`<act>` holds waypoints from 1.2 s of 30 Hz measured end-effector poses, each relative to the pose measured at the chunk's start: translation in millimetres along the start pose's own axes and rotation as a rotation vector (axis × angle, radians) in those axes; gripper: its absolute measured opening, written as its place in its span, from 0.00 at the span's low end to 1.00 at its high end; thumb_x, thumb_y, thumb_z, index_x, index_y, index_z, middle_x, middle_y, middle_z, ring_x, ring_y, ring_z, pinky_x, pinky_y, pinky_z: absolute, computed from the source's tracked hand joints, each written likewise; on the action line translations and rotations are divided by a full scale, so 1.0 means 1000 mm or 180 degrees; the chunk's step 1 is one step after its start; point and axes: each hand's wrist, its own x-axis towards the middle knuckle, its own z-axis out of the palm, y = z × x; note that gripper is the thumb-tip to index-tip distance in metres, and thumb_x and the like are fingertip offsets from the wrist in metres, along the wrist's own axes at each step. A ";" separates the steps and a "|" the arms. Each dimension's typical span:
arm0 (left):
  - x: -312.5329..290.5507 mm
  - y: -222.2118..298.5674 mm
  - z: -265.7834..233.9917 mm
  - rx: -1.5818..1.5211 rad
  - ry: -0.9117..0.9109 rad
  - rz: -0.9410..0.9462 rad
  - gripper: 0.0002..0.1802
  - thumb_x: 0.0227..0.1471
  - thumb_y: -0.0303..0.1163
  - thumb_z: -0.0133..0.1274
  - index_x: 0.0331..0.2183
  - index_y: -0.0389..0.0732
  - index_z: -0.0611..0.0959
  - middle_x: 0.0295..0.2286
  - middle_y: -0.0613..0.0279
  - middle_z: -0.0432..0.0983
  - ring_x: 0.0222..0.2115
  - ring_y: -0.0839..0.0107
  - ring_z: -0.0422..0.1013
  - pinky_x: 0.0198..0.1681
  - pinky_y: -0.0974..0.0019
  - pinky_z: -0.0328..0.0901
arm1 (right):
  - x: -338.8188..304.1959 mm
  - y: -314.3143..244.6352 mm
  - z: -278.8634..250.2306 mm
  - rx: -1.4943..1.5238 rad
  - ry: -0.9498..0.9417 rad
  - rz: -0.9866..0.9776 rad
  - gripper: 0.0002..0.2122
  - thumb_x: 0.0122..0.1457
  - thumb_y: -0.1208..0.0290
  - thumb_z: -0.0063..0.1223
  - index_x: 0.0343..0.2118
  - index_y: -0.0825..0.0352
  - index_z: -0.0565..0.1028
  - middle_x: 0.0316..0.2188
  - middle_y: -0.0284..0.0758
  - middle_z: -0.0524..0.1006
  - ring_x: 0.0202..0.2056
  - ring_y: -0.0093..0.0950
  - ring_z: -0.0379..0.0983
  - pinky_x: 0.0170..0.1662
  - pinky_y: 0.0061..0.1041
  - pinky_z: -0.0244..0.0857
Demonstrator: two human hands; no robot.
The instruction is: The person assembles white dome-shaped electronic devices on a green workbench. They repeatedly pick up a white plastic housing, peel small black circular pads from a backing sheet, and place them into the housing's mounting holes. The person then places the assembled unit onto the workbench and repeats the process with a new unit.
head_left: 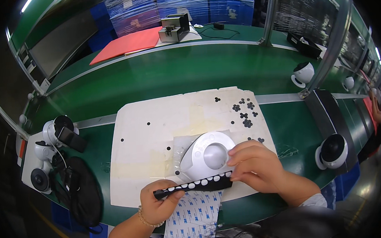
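A narrow black strip (210, 185) with a row of white round spots along its upper edge is stretched between my hands. My left hand (158, 203) pinches its left end between thumb and fingers. At the right end my right hand (256, 167) has its fingertips closed on the strip's edge; any small piece between them is hidden. Just beyond the strip lies a white plastic base (198, 155) with a round opening, resting on a clear plastic pouch. A white backing sheet (192, 217) with blue print hangs below the strip, partly covered by it.
Under the work lies a pale cardboard sheet (145, 156) with loose black dots (247, 123), mostly at its right. White cameras (39, 178) and a black pouch (85, 191) sit left. Another white camera (333, 147) stands right, by a long black box (328, 119). A metal rail (173, 45) crosses behind.
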 end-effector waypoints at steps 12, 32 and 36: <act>0.002 -0.004 0.002 -0.0055 -0.0082 0.0232 0.09 0.38 0.21 0.58 0.20 0.33 0.73 0.20 0.55 0.73 0.20 0.72 0.69 0.23 0.73 0.63 | -0.009 -0.005 0.026 0.0182 0.0377 0.0034 0.20 0.43 0.81 0.57 0.42 0.66 0.67 0.36 0.38 0.71 0.36 0.34 0.70 0.35 0.26 0.66; 0.001 0.000 0.003 0.0478 -0.0158 0.0057 0.10 0.39 0.28 0.59 0.21 0.34 0.75 0.16 0.60 0.71 0.15 0.75 0.66 0.19 0.74 0.59 | 0.001 -0.011 0.023 0.0175 -0.0346 -0.0773 0.19 0.40 0.78 0.58 0.39 0.59 0.70 0.34 0.35 0.71 0.25 0.25 0.68 0.25 0.21 0.59; 0.002 0.008 0.004 0.0495 -0.0167 -0.0407 0.10 0.38 0.27 0.60 0.21 0.34 0.74 0.17 0.58 0.71 0.15 0.74 0.67 0.19 0.74 0.59 | -0.004 -0.004 0.034 -0.0293 0.0113 -0.1333 0.19 0.43 0.76 0.56 0.41 0.59 0.70 0.33 0.35 0.70 0.21 0.25 0.66 0.22 0.23 0.58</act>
